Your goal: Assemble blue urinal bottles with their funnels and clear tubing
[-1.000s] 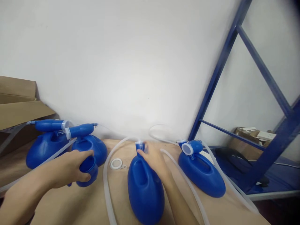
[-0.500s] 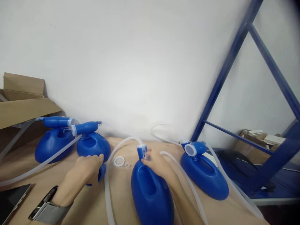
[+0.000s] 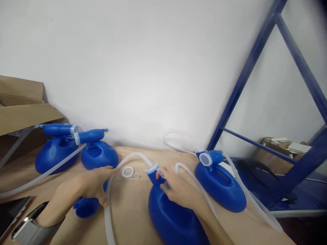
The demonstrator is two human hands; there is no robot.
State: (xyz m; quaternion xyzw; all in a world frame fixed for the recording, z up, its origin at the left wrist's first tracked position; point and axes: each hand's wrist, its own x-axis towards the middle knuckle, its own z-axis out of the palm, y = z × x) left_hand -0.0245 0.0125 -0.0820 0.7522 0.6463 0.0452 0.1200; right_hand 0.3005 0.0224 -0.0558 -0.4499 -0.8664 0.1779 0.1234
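My left hand (image 3: 95, 182) has its thumb and fingers apart, on either side of the translucent hose (image 3: 108, 217); whether they touch it I cannot tell. Beneath this hand, a short blue cup-shaped funnel (image 3: 87, 207) lies on the table, its opening facing me. My right hand (image 3: 176, 187) grips the neck of a blue plastic urinal bottle (image 3: 173, 217), fingers by a clear cap strap. That bottle leans, with a whitish ring at its mouth. The hose's far end curves down behind the mouth; whether they join is unclear. A white ring cap (image 3: 127, 172) lies between my hands.
Two blue bottles with funnels (image 3: 57, 154) (image 3: 99, 154) stand at left, by a cardboard box (image 3: 30, 115). Another bottle (image 3: 221, 187) lies at right beside a blue metal frame (image 3: 240, 81). Loose hoses cross the table. A phone (image 3: 12, 216) lies front left.
My left hand has let go of the blue funnel, which now lies on the table, and has opened beside the hose. The right-hand bottle has tilted, its base swinging right.
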